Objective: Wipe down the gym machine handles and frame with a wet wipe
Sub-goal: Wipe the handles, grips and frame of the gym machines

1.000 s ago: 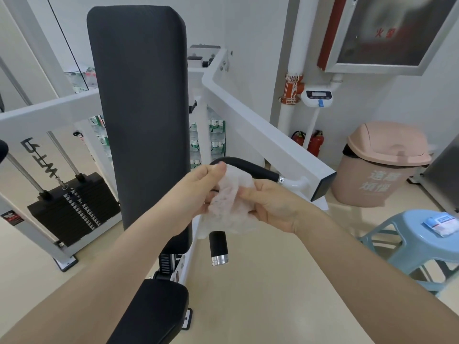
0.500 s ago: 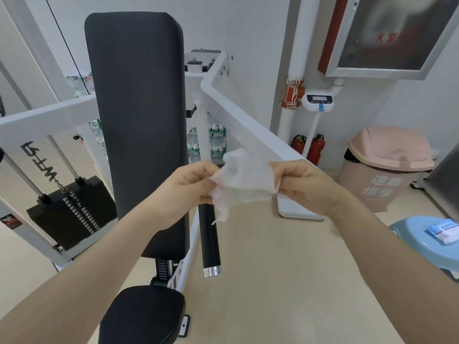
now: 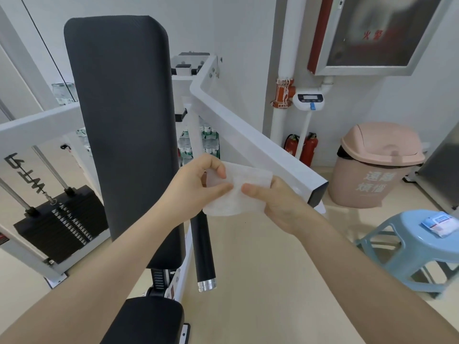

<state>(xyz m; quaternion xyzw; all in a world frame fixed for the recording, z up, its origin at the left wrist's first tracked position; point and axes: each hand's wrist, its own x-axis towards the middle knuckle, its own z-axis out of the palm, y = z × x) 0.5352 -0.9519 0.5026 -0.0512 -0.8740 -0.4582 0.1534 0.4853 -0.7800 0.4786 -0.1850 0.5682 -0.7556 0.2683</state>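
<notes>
A white wet wipe (image 3: pixel 238 194) is stretched flat between my left hand (image 3: pixel 198 189) and my right hand (image 3: pixel 278 204), each pinching one side of it. The wipe hangs in front of the machine's white frame arm (image 3: pixel 250 142), which slopes down to a black end cap. Below the wipe a black handle (image 3: pixel 204 249) with a silver tip points downward; its top is hidden behind the wipe. The tall black back pad (image 3: pixel 124 125) stands just left of my hands, with the black seat (image 3: pixel 146 321) beneath it.
A black weight stack (image 3: pixel 62 222) sits at the left behind a white beam. At the right stand a pink bin (image 3: pixel 375 167) and a blue stool (image 3: pixel 417 247) bearing a wipe packet (image 3: pixel 439 223). Red fire extinguishers (image 3: pixel 301 147) lean by the wall pipe.
The wipe went from bunched at the handle to lifted off it and spread flat between both hands. The view shifted, so the downward handle shows in full.
</notes>
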